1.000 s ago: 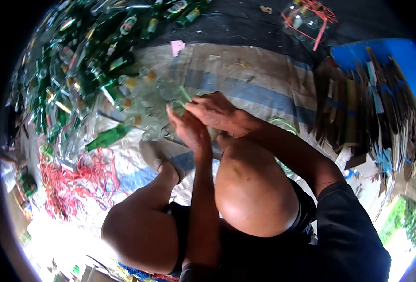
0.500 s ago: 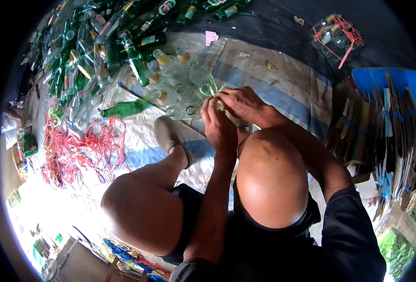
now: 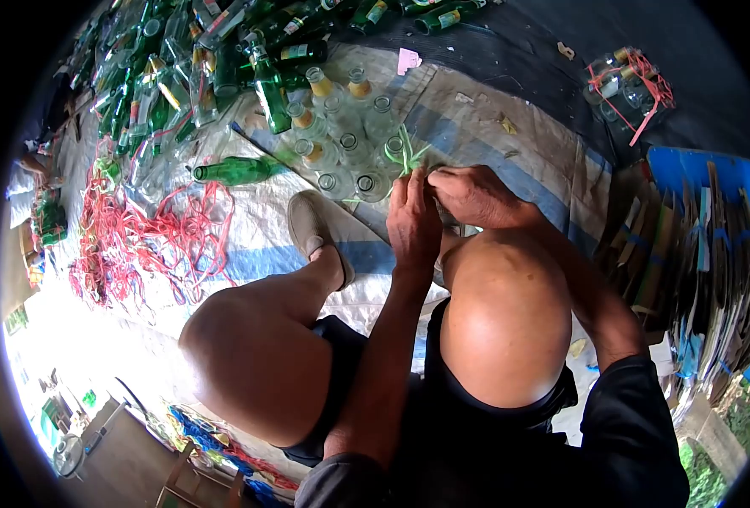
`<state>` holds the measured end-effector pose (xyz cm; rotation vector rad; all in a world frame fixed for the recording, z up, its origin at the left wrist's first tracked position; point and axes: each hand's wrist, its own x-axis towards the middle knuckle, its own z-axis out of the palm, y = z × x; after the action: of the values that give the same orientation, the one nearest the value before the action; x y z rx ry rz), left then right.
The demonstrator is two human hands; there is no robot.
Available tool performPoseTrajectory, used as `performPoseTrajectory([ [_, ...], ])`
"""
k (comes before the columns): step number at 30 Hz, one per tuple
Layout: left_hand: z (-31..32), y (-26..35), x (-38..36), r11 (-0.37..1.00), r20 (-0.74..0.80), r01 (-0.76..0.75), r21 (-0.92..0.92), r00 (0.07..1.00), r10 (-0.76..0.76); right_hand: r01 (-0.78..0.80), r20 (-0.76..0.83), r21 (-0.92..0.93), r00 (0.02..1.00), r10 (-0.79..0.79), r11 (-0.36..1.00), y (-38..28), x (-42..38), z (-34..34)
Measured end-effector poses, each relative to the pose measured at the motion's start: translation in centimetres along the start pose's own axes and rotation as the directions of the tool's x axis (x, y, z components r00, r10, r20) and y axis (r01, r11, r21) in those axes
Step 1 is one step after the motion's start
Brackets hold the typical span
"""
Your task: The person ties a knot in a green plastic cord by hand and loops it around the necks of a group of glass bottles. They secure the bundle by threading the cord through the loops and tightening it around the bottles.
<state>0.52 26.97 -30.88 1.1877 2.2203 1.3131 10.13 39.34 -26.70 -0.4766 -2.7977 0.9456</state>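
Meeting hands: left hand (image 3: pixel 414 222) and right hand (image 3: pixel 482 196) are sitting close together, just above and right of the frame's centre.
Green strip: thin green strip (image 3: pixel 405 155) is rising above the left fingertips, its loose ends fanning toward the top and right; it is lying up-frame of the left hand and up and left of the right.
Nearer hand: the left is being nearer, its fingertips meeting the strip's lower end, while the right's are pointing in from the right, just beside.
Left grip: fingers are bending together and seem to be pinching the strip; the thumb is staying out of view.
Right grip: thumb and fingertips are closing together; I cannot tell whether strip is lying between them.
Arms: the left forearm is running up between the 2 knees (image 3: pixel 506 313); the right is slanting from lower right toward upper left, its knuckles facing up.
Clear bottles: about 10 clear bottles (image 3: pixel 351 154) are standing in a tight cluster at upper centre, mouths up, the strip overlapping its right edge.
Nearby: 1 green bottle (image 3: pixel 238 171) is lying on its side, left of the cluster; pink strips (image 3: pixel 151 229) are tangling at left.
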Motion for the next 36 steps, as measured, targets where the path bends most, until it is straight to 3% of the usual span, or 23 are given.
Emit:
performPoseTrajectory([
  [2,-0.1,-0.2,-0.3,0.999,-0.036,-0.051,0.017,0.998,0.051,0.024,-0.003,0.007,1.000,-0.024,1.000,0.0,-0.1,-0.8],
  [11,-0.3,-0.4,-0.2,0.994,-0.122,-0.027,-0.105,0.992,0.014,-0.207,0.057,0.104,0.978,0.202,0.973,0.5,-1.2,-5.4],
  [23,0.0,-1.5,-0.7,0.961,-0.198,0.027,-0.274,0.977,-0.084,-0.388,0.160,0.053,0.913,0.376,0.920,3.2,-3.2,-12.3],
  [29,0.8,-2.1,-1.5,0.703,-0.116,0.162,-0.692,0.937,-0.329,-0.428,0.139,0.084,0.899,0.415,0.900,4.5,-3.0,-16.0],
  [34,0.3,-1.1,-1.6,0.599,-0.057,0.208,-0.773,0.918,-0.391,-0.505,0.161,-0.034,0.849,0.504,0.862,6.7,-2.2,-19.0],
  [36,0.1,-0.8,-1.6,0.571,-0.050,0.216,-0.792,0.910,-0.412,-0.437,0.106,0.017,0.895,0.433,0.900,7.1,-1.3,-19.0],
])
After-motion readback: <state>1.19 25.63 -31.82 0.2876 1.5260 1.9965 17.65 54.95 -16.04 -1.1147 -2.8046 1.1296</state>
